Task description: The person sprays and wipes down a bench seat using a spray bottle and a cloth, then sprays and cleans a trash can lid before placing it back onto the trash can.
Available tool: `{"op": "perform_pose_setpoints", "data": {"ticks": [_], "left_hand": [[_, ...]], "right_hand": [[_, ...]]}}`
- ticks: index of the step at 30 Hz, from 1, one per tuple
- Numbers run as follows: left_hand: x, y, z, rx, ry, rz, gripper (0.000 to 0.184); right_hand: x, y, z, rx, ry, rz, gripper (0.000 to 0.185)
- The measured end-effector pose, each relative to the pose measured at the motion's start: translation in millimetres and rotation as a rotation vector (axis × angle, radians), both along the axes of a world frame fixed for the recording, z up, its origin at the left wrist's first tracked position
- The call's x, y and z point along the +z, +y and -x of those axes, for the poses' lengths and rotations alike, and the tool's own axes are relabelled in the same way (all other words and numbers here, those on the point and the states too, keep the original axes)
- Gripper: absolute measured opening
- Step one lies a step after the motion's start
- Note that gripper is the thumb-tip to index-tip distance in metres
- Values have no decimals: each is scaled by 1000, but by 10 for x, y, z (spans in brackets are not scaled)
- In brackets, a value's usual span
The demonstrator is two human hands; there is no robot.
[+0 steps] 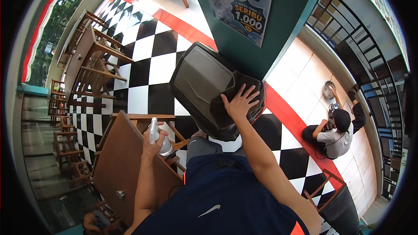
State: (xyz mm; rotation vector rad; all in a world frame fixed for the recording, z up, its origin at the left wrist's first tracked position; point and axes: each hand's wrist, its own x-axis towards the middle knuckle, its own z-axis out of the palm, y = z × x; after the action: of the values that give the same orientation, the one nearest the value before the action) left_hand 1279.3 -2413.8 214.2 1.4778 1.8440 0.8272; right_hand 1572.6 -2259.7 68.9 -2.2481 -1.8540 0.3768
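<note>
My left hand [152, 146] is wrapped round a clear spray bottle [166, 148] with a white spray head, held upright beside the edge of a brown wooden table. In front of my legs stands a large dark grey lidded bin [198, 72]. My right hand [239, 104] lies on the near right part of its lid, fingers spread and palm down. Whether anything thin lies under that palm is hidden.
A green pillar [248, 56] with a poster rises right behind the bin. The brown table [124, 161] is close on my left, with wooden chairs [102, 72] beyond. To the right, a person [337, 135] in a black cap sits low by a metal bowl [328, 89].
</note>
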Motion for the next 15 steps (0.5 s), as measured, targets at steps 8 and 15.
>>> {"op": "perform_pose_setpoints", "data": {"ticks": [8,15], "left_hand": [[-357,2169,1118,-325,-94,256,33],[-440,3564,1659,-697,94,223,33]], "right_hand": [[-480,65,106,-160,-18,-253,56],[-413,607,979,-670,-260,19,52]]}}
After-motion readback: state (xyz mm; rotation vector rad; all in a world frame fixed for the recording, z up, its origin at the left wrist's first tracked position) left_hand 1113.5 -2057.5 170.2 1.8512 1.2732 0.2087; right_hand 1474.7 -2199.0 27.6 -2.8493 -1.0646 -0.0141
